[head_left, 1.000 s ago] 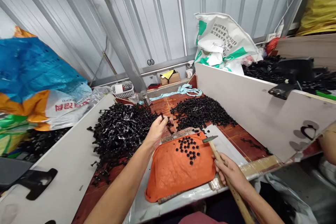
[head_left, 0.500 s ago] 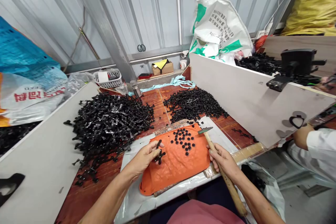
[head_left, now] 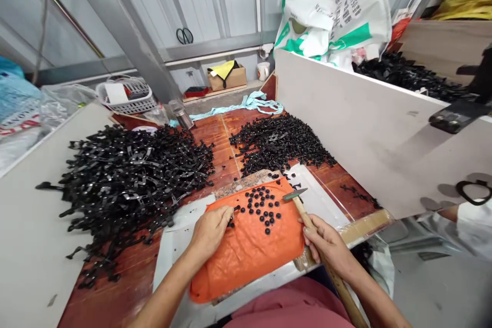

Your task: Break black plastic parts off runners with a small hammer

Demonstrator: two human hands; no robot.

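Note:
My left hand (head_left: 212, 229) is closed on a black plastic part (head_left: 231, 219), mostly hidden by the fingers, at the left side of an orange cloth-covered pad (head_left: 234, 266). Several small round black caps (head_left: 267, 231) lie loose on the pad, to the right of that hand. My right hand (head_left: 326, 243) wraps round the wooden handle of a hammer (head_left: 302, 210). The hammer's narrow greenish head is just above the pad's upper right part, beside the caps.
A big heap of black plastic parts (head_left: 134, 169) lies on the left, and a heap of smaller black pieces (head_left: 280, 141) lies behind the pad. White boards (head_left: 346, 123) wall both sides. A basket (head_left: 130, 105) and a metal cup (head_left: 181, 114) stand at the back left.
My left hand has turned over, its back now up, with the black part lower over the pad and more hidden. The hammer stays in my right hand. The view has tipped down and closer.

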